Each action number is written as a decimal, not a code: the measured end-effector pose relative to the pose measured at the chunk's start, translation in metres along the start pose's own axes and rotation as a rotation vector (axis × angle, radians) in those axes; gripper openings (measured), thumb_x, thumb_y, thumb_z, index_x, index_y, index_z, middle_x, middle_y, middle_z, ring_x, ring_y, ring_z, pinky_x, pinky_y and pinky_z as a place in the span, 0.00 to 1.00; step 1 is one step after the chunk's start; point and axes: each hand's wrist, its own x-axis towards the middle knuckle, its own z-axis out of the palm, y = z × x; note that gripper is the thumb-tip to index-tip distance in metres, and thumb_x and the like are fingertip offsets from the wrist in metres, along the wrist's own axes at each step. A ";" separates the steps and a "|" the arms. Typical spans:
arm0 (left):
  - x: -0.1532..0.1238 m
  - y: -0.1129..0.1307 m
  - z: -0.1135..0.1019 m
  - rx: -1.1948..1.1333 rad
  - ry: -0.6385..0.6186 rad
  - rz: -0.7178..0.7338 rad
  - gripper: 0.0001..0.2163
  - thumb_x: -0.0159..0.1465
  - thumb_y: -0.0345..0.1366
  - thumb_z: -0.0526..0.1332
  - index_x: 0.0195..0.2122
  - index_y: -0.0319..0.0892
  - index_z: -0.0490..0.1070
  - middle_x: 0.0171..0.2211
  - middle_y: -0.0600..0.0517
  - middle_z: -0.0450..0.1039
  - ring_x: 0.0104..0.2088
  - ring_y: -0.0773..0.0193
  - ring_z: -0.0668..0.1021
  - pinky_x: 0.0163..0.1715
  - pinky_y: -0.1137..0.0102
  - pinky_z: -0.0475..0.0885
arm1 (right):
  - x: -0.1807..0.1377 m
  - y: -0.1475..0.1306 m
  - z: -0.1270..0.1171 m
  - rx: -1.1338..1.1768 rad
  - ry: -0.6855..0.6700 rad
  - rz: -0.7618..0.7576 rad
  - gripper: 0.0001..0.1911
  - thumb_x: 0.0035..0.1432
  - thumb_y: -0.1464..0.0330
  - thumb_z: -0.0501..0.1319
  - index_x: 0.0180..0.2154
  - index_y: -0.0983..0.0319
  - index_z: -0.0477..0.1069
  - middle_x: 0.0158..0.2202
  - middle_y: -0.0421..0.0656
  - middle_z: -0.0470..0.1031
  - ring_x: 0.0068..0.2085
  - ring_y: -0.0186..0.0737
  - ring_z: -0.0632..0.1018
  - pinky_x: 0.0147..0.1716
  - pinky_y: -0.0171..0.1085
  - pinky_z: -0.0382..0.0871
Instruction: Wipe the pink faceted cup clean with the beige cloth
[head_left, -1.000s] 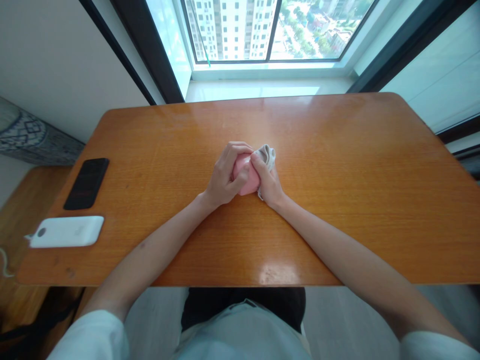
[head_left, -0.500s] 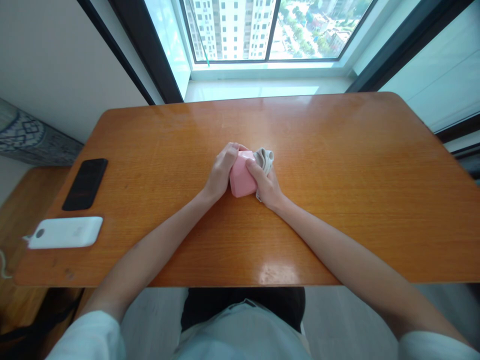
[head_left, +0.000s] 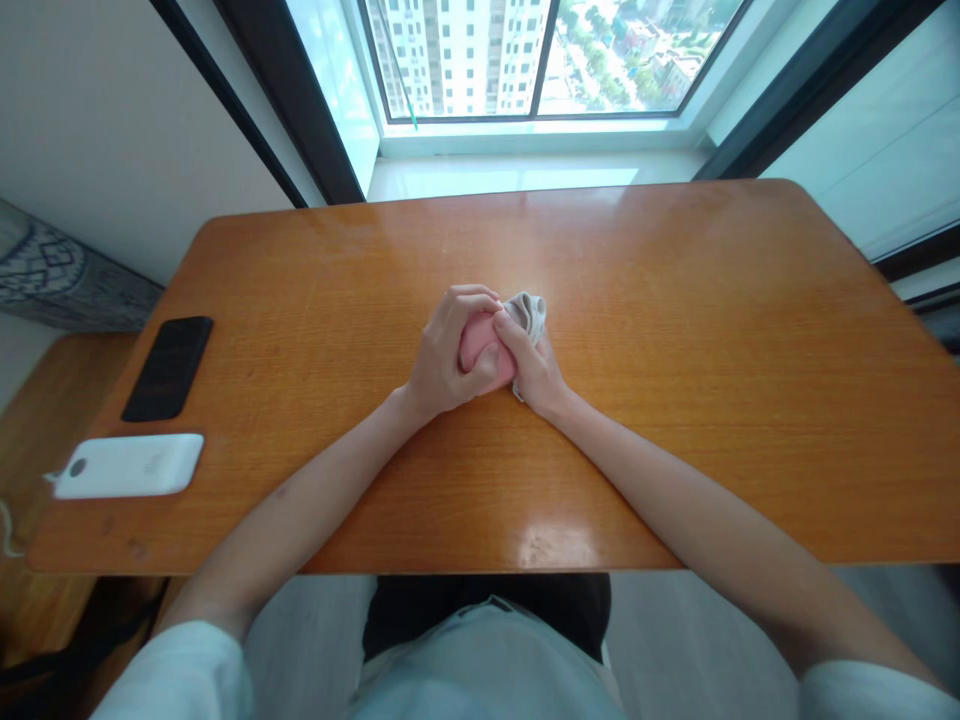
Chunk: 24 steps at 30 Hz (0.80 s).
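Over the middle of the wooden table (head_left: 675,400), both my hands are on a small smooth pink box-like object (head_left: 474,338); its exact kind does not show. My left hand (head_left: 448,355) grips it from the left, fingers curled over the far side and thumb along the near side. Around its right side, my right hand (head_left: 534,370) is closed with the thumb on top. A bunched light grey cloth (head_left: 530,310) sticks out from the right hand's grip, against the pink object. Fingers underneath are hidden.
At the table's left lie a black phone (head_left: 168,369) and, nearer me, a white device (head_left: 131,467) with a cable at its left end. Beyond the far edge is a window sill (head_left: 517,178). A patterned fabric item (head_left: 67,270) stands at the far left.
My left hand has shifted its grip: its thumb now lies across the near side of the pink object, covering more of it. The right hand and cloth are nearly unmoved.
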 end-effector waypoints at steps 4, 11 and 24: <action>0.004 0.005 0.003 -0.071 0.033 -0.161 0.13 0.75 0.48 0.62 0.54 0.47 0.74 0.50 0.47 0.79 0.53 0.55 0.81 0.58 0.58 0.77 | 0.000 0.002 0.001 -0.024 0.034 0.015 0.23 0.68 0.43 0.66 0.37 0.55 0.74 0.36 0.39 0.71 0.38 0.41 0.73 0.39 0.41 0.72; 0.011 0.013 0.005 -0.201 0.053 -0.554 0.14 0.75 0.51 0.61 0.47 0.48 0.78 0.44 0.51 0.81 0.45 0.59 0.81 0.50 0.63 0.75 | -0.001 0.004 -0.001 -0.105 0.050 0.045 0.27 0.68 0.38 0.64 0.37 0.55 0.72 0.35 0.40 0.71 0.38 0.41 0.74 0.41 0.42 0.75; 0.014 0.013 0.008 -0.244 0.109 -0.681 0.20 0.76 0.59 0.57 0.47 0.48 0.77 0.46 0.49 0.80 0.46 0.57 0.80 0.50 0.62 0.78 | 0.000 0.001 0.002 -0.048 0.036 0.089 0.26 0.67 0.40 0.65 0.35 0.55 0.69 0.33 0.38 0.67 0.34 0.39 0.70 0.36 0.40 0.70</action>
